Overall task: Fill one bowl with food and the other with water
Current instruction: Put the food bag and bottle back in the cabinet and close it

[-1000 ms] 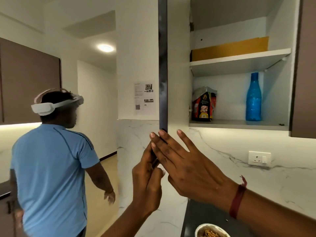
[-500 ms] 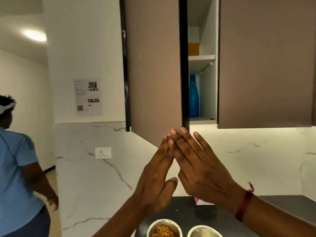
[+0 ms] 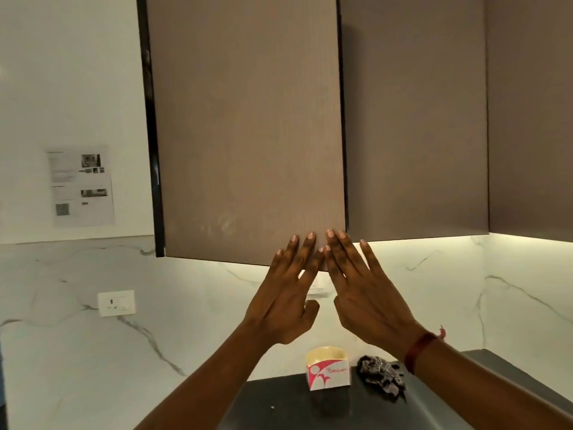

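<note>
Head view. Left hand [image 3: 285,302] and right hand [image 3: 366,302], fingers straight and spread, press flat on the lower right corner of the cabinet door [image 3: 248,135], holding nothing. Risk: the right fingertips lie at the seam with the neighbouring door [image 3: 415,135]; a hard push could pinch them or slam the panel. Neither bowl shows here, so their place and fill cannot be told.

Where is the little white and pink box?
In the head view the box stands low, right of centre, on the dark counter, just left of the crumpled checked cloth.
</note>
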